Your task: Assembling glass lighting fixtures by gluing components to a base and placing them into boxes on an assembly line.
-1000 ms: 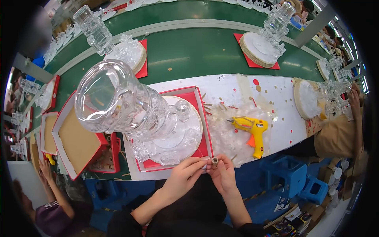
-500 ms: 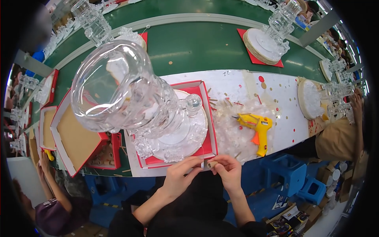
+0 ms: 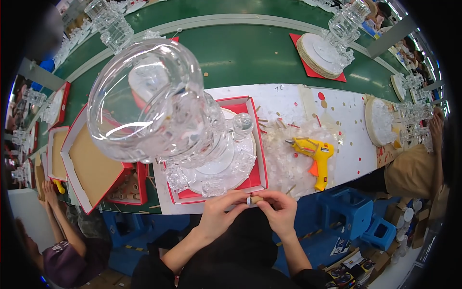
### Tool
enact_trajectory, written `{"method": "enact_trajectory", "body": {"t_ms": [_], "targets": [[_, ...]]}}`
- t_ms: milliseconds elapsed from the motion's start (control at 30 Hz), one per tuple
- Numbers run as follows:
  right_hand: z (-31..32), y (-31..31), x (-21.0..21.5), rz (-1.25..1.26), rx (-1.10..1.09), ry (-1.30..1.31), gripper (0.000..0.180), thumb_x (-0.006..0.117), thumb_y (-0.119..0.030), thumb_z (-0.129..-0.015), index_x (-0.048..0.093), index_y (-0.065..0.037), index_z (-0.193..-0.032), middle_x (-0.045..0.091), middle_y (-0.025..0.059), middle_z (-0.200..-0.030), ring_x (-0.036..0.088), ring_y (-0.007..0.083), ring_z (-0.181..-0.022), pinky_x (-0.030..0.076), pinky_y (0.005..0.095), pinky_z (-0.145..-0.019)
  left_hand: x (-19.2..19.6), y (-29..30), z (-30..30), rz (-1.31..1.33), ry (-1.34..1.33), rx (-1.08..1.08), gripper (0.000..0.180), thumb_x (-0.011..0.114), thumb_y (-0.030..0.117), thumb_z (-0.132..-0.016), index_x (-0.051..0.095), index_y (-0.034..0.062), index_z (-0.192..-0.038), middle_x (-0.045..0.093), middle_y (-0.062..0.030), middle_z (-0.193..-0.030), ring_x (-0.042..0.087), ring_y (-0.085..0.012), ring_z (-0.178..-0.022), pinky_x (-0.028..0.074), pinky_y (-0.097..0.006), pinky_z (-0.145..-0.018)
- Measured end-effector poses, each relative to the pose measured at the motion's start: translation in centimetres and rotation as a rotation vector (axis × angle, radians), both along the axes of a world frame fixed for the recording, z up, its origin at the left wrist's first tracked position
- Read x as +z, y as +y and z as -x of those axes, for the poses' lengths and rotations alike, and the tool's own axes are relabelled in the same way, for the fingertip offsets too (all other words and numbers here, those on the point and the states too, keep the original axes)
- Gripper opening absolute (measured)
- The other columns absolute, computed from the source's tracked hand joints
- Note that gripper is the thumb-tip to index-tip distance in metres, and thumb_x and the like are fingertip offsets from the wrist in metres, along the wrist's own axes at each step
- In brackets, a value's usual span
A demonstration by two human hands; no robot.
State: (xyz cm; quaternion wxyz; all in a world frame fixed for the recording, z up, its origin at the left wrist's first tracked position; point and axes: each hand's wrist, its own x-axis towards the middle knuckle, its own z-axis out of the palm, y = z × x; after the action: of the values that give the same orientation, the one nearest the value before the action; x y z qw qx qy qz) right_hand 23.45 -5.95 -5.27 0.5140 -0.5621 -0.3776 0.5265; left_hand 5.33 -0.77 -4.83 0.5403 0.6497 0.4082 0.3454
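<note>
My left hand (image 3: 222, 211) and my right hand (image 3: 278, 210) meet at the near edge of the white table (image 3: 337, 120), pinching between their fingertips a small brown peg (image 3: 256, 199). Just beyond them stands a tall clear glass decanter set (image 3: 159, 106) on a round glass plate (image 3: 219, 168) inside a red tray (image 3: 257, 159). Small glass cups (image 3: 211, 188) ring the plate. To the right of my right hand lies a yellow glue gun (image 3: 315, 153) on a heap of clear glass bits.
Open red-edged boxes with brown liners (image 3: 94, 166) sit to the left. A green conveyor belt (image 3: 250, 53) carries more glass sets on red mats (image 3: 325, 48). Other people work at the left (image 3: 62, 250) and right (image 3: 409, 168). Blue stools (image 3: 356, 216) stand below the table.
The view has shifted closer to the decanter, which now looms larger. My two hands stay together at the table edge, still working the small peg.
</note>
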Motion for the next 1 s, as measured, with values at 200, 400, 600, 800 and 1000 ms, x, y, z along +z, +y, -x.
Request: {"method": "enact_trajectory", "body": {"t_ms": [200,400,600,800,1000], "targets": [[0.1,0.1,0.0,-0.061,0.005,-0.125,0.018,0.071,0.003,-0.084,0.069,0.002,-0.102,0.071,0.0109,-0.104,0.068,0.0128,-0.084,0.053,0.0226,-0.072,0.0,0.0,0.0,0.037,-0.019,0.001,0.029,0.071,-0.007,-0.079,0.067,-0.0037,-0.107,0.070,-0.0131,-0.098,0.071,-0.0202,-0.086,0.058,-0.028,-0.077],[0.0,0.0,-0.1,-0.137,0.022,-0.202,0.018,0.073,0.002,-0.083,0.069,0.002,-0.101,0.071,0.0115,-0.101,0.068,0.0145,-0.085,0.053,0.0236,-0.073,-0.3,0.0,0.0,0.030,-0.025,-0.008,0.029,0.072,-0.008,-0.079,0.067,-0.0036,-0.107,0.070,-0.0132,-0.097,0.071,-0.0198,-0.086,0.058,-0.028,-0.077],[0.3,0.2,-0.3,-0.151,0.019,-0.224,0.018,0.073,0.002,-0.082,0.069,0.002,-0.100,0.072,0.0119,-0.101,0.068,0.0156,-0.086,0.053,0.0244,-0.073,-0.3,0.1,0.2,-0.055,0.021,0.000,0.029,0.074,-0.006,-0.077,0.069,-0.0020,-0.105,0.070,-0.0130,-0.096,0.071,-0.0211,-0.083,0.058,-0.028,-0.072],[0.5,0.2,-0.8,-0.211,0.011,-0.212,0.018,0.075,0.003,-0.080,0.069,0.001,-0.097,0.072,0.0123,-0.099,0.069,0.0173,-0.086,0.054,0.0250,-0.073,-0.2,0.2,0.3,-0.110,0.069,-0.001,0.024,0.074,0.000,-0.078,0.068,-0.0009,-0.102,0.070,-0.0111,-0.096,0.069,-0.0257,-0.081,0.055,-0.031,-0.069],[-0.6,0.2,0.6,-0.099,0.054,-0.243,0.021,0.076,-0.001,-0.080,0.069,0.000,-0.100,0.072,0.0129,-0.100,0.069,0.0191,-0.090,0.054,0.0264,-0.075,-0.2,0.4,0.1,-0.187,0.117,-0.035,0.026,0.073,-0.001,-0.078,0.068,-0.0007,-0.103,0.069,-0.0113,-0.098,0.069,-0.0256,-0.082,0.056,-0.032,-0.070]]}}
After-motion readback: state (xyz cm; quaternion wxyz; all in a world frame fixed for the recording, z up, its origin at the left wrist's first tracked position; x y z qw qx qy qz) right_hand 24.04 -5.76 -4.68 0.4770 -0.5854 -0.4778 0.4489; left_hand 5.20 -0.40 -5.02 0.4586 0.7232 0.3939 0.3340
